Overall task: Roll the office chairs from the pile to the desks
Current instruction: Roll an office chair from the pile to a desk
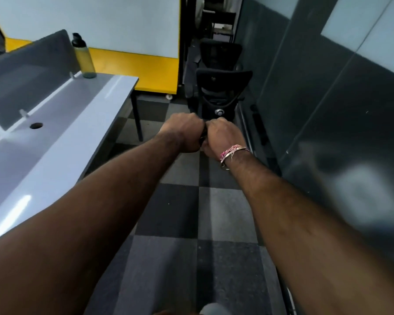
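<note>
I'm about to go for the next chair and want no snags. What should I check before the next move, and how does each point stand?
1. Left hand free: not ok, curled around a small dark item between the fists.
2. Right hand free: not ok, it grips the same dark item.
3. Chairs in view: ok, the nearest chair stands ahead by the grey wall, a second chair behind it.
4. Floor up to the nearest chair: ok, bare checkered tiles.
5. Desk to the left: ok, only a bottle at its far end.
6. Chair wheels free: cannot tell, hidden.
</note>
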`<state>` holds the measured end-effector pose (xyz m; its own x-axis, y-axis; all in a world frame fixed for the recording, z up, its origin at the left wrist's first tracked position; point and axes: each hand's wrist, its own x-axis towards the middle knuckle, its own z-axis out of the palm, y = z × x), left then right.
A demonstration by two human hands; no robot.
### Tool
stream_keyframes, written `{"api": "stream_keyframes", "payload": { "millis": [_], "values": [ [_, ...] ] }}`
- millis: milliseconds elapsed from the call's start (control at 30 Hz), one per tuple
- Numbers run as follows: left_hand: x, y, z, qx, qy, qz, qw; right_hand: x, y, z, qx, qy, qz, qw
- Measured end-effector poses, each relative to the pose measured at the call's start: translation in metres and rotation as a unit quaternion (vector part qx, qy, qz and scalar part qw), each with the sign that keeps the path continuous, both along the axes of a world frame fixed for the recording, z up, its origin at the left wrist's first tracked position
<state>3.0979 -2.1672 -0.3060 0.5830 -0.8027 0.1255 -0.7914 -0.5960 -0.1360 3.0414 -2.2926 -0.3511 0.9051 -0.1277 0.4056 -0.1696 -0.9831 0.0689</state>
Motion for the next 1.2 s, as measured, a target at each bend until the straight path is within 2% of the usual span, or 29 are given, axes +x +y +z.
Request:
{"api": "stream_keyframes", "payload": {
  "millis": [233, 367, 533, 767, 1200],
  "values": [
    [0.094, -0.097, -0.015, 0.023, 0.003, -0.023, 0.999, 0.084, -0.085, -0.011, 0.024, 0.015, -0.045, 0.999],
    [0.155, -0.177, -0.027, 0.028, 0.002, -0.022, 0.999, 0.145, -0.162, -0.019, 0.033, 0.023, -0.052, 0.998],
    [0.217, -0.269, -0.032, 0.033, 0.032, -0.013, 0.999, 0.215, -0.259, -0.026, 0.047, 0.058, -0.045, 0.996],
    [0.309, -0.376, -0.028, 0.041, 0.031, -0.009, 0.999, 0.304, -0.365, -0.018, 0.040, 0.069, -0.031, 0.996],
    [0.542, -0.551, -0.085, 0.052, 0.087, -0.033, 0.994, 0.527, -0.532, -0.069, 0.054, 0.136, -0.070, 0.987]
  ]
}}
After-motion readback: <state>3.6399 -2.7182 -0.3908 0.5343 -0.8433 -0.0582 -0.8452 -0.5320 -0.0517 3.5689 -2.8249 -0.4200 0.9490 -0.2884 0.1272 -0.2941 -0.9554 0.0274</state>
